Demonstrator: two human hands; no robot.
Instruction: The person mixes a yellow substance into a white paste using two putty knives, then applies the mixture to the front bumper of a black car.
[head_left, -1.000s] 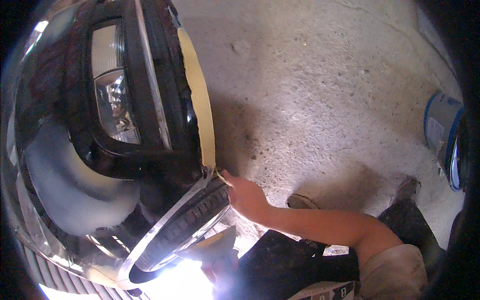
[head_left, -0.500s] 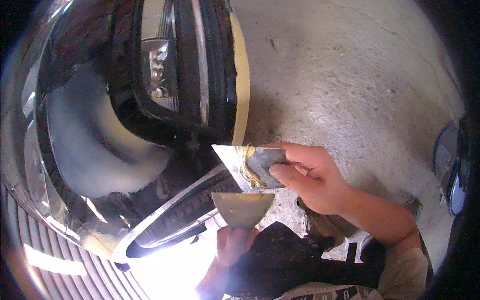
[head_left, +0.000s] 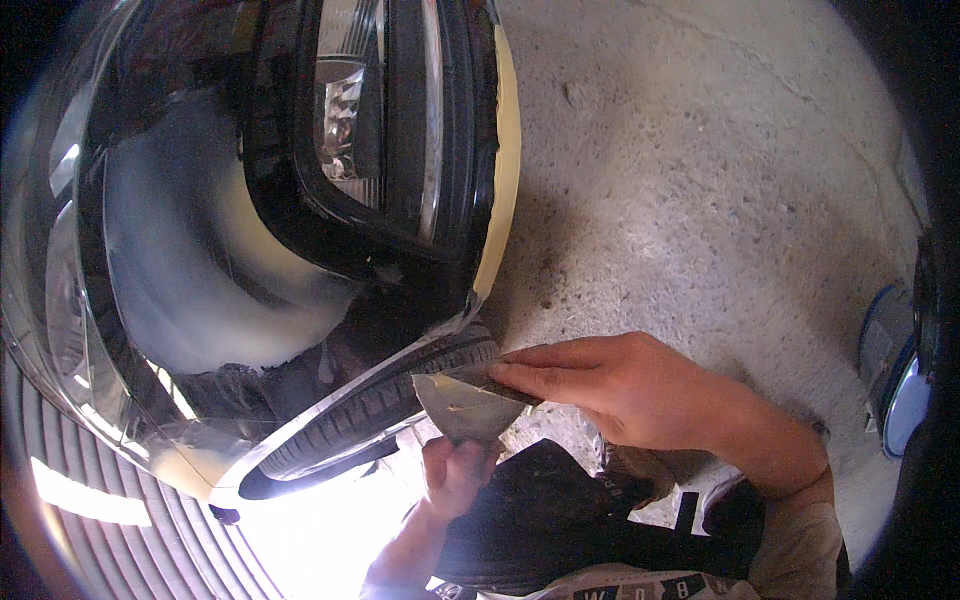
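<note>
My left hand point(head_left: 460, 472) grips a grey, round-edged body filler spreader point(head_left: 465, 412) from below, its flat face turned up. From the right comes my right hand point(head_left: 630, 390), thumb and fingers closed on a flat putty spreader point(head_left: 508, 384) that is tilted nearly edge-on. The two spreaders meet or overlap; exactly where they touch is hard to make out. Just beyond them is the tyre point(head_left: 375, 405) of a black car point(head_left: 330, 385). A dull grey sanded patch point(head_left: 165, 250) with a yellowish zone covers part of its bodywork.
A headlight point(head_left: 345, 115) sits in the car's front, and a yellow-beige strip point(head_left: 507, 150) runs along the edge. Rough concrete floor point(head_left: 690, 180) lies to the right, with a blue-rimmed can point(head_left: 888, 340) on it. A ribbed shutter point(head_left: 130, 500) stands at lower left beside bright glare.
My right hand has come down and turned its spreader from face-on to nearly edge-on, against the left one. My left hand has risen slightly. The car sits slightly further right in view.
</note>
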